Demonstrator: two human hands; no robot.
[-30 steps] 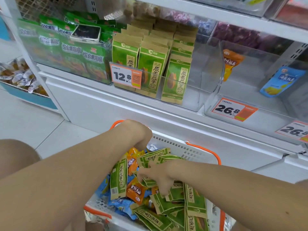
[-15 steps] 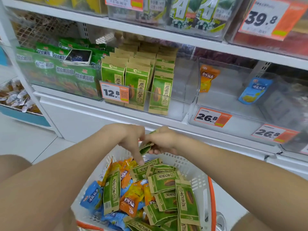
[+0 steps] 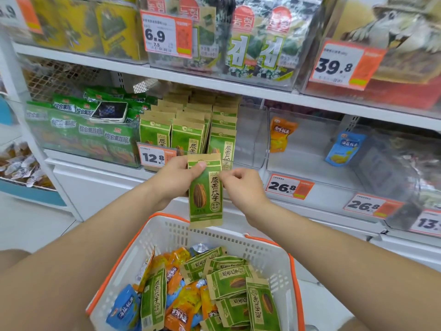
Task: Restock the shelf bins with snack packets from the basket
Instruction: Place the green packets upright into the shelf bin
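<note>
green packet [image 3: 206, 194] raised from packet-filled basket [image 3: 274, 256] before seed bin [image 3: 250, 144]; left hand [image 3: 175, 179], right hand [image 3: 242, 187] pinch it.

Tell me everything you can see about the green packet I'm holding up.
The packet is a tall flat pouch, tan like kraft paper at both ends, green between with a seed picture and dark characters. It hangs upright above the basket, before the 12.8 bin. The left hand grips its top, thumb in front; the right hand pinches its right edge.
</note>
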